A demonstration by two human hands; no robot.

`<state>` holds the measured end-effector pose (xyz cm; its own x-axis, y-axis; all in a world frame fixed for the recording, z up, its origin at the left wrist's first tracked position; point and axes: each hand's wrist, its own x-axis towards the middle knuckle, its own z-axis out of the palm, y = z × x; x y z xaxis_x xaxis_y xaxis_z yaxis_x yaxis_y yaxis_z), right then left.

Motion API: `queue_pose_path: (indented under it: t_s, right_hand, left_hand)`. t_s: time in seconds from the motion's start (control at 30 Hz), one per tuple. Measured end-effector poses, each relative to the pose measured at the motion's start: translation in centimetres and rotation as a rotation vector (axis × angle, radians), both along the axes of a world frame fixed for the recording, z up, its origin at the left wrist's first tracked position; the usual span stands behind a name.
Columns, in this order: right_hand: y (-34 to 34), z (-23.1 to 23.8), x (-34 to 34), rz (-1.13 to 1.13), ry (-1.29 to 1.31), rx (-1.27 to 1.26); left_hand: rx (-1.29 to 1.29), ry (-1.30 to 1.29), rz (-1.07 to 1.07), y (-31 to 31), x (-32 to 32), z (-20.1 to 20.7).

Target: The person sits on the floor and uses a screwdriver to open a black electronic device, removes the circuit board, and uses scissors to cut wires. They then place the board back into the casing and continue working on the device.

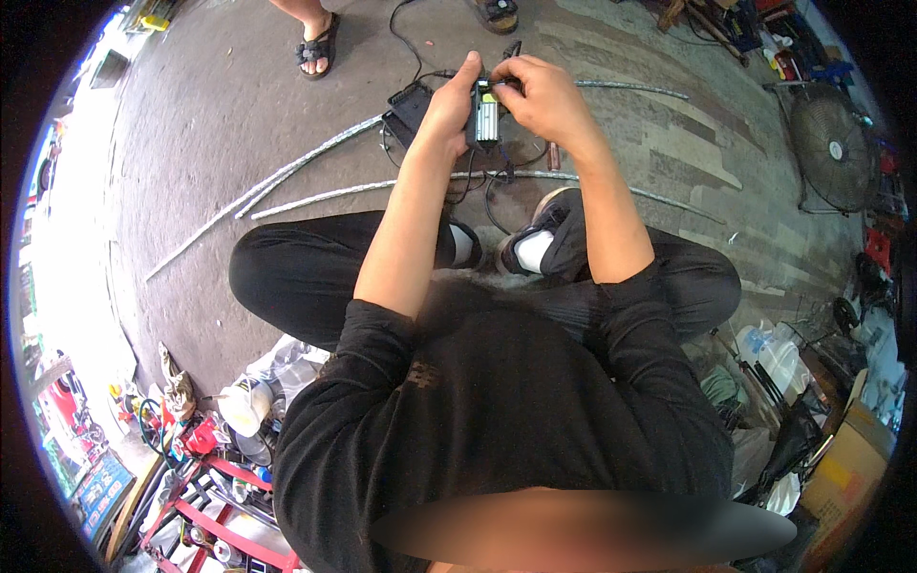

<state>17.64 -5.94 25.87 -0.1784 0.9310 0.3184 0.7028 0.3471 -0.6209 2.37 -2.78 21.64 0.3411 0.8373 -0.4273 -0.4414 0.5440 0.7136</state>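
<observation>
My left hand [447,113] is wrapped round a small box-shaped device [487,122] with a ribbed silver face, dark edges and a yellow-green patch near its top. At the device's upper end the fingers of my right hand [549,103] are pinched together. What they grip is mostly hidden, though something dark shows at the fingertips. A larger black box [409,113] with a ribbed edge lies on the floor just left of my left hand. Black leads run around it and below the device. Under my right wrist lies a thin reddish-brown handle [554,156].
Long silvery twisted cables [325,199] stretch across the concrete floor before my crossed legs. Another person's sandalled foot [316,48] stands at the far side. A floor fan [833,148] is at the right. Red metal frames [224,523] and a cardboard box [850,468] crowd both sides behind me.
</observation>
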Motion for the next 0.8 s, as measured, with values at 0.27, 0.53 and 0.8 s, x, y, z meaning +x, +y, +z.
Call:
queue_pose_path:
  t_s: [0.27,0.53,0.8]
  right_hand:
    - [0.7,-0.1,0.3,0.047,-0.148,-0.058]
    - [1.6,-0.1,0.2,0.189,-0.478,-0.033]
    - [3.0,0.3,2.7,0.424,-0.366,-0.017]
  left_hand:
    - [-0.002,0.034,0.006,0.2,0.2,-0.7]
    - [-0.014,0.096,-0.041,0.1,0.0,-1.3]
    - [0.028,0.09,-0.148,-0.5,0.4,-1.1]
